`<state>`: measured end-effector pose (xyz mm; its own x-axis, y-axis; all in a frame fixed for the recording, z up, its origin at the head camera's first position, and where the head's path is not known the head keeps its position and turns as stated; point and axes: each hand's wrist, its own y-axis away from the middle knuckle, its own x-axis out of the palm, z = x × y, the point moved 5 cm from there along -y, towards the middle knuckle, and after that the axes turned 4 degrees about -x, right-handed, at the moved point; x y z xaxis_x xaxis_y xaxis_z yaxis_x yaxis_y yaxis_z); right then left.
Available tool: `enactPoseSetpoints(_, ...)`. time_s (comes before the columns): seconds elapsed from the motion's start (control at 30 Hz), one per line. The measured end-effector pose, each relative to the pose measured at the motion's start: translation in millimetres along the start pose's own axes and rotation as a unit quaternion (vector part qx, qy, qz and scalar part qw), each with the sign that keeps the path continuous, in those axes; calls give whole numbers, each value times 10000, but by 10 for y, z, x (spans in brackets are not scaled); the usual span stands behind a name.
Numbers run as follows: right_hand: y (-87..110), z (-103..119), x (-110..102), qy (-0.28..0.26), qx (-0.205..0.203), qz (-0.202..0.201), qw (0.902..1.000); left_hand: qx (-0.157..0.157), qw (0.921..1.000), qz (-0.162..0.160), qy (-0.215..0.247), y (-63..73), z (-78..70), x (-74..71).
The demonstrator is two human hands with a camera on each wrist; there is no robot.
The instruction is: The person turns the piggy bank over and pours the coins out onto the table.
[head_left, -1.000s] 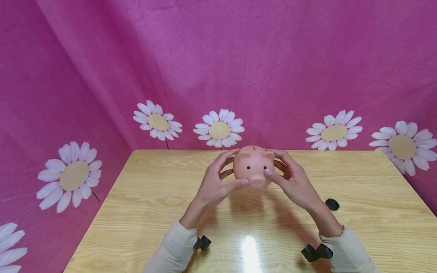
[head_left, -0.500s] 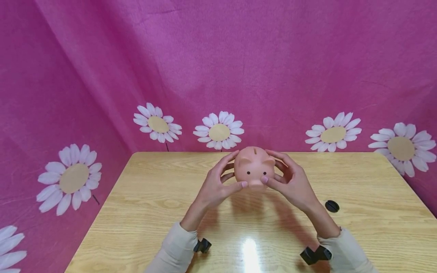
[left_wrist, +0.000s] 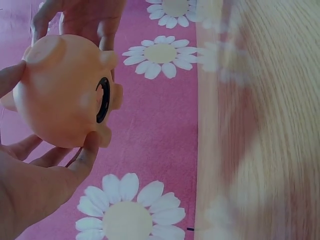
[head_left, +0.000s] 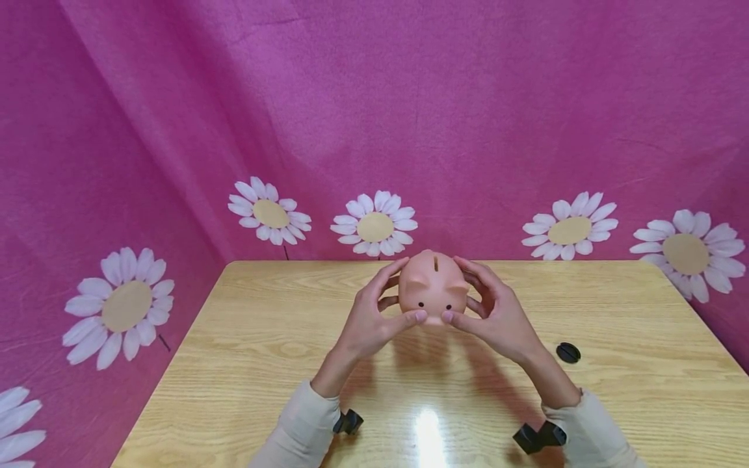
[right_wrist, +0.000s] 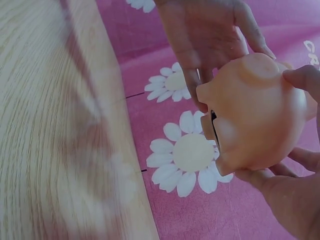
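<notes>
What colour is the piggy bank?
Salmon pink: the piggy bank shows best in the head view. Both wrist views make it look more orange.

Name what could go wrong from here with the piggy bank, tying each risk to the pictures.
1. The left hand and right hand hold the smooth-looking piggy bank above the table; if either eases off, it could slip.
2. A dark opening shows underneath it; anything loose inside might fall out.
3. The black disc lies near the right forearm, which might knock it.
</notes>
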<state>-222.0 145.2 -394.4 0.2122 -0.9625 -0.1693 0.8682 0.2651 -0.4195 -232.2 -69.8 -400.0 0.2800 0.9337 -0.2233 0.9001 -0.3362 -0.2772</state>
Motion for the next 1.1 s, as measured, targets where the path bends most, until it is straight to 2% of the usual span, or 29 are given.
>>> enactPoseSetpoints(0.17, -13, -65, -27, 362, 363, 99, 9986, -196, 9997, 46, 117, -5, 30, 12)
enactPoseSetpoints(0.3, -24, -122, -38, 362, 706, 140, 9967, -375, 9992, 28, 138, -19, 73, 17)
enactPoseSetpoints(0.4, -28, -170, -35, 315, 939, 198, 9949, -652, 9979, -16, 22, -27, 117, 18)
enactPoseSetpoints(0.53, -19, -234, -30, 393, 1221, 338, 9912, -1143, 9927, -66, -367, -30, 202, 28)
enactPoseSetpoints(0.67, -2, -304, -19, 634, 1436, 433, 9867, -1472, 9876, -47, -541, -29, 266, 54)
enactPoseSetpoints(0.77, 11, -357, -2, 704, 1573, 483, 9838, -1616, 9850, 7, -602, -31, 305, 72)
enactPoseSetpoints(0.93, 23, -381, 16, 489, 1662, 591, 9831, -1806, 9819, 49, -561, -37, 363, 87)
enactPoseSetpoints(1.1, 31, -378, 13, 295, 1750, 604, 9823, -1843, 9814, 149, -511, -30, 390, 97)
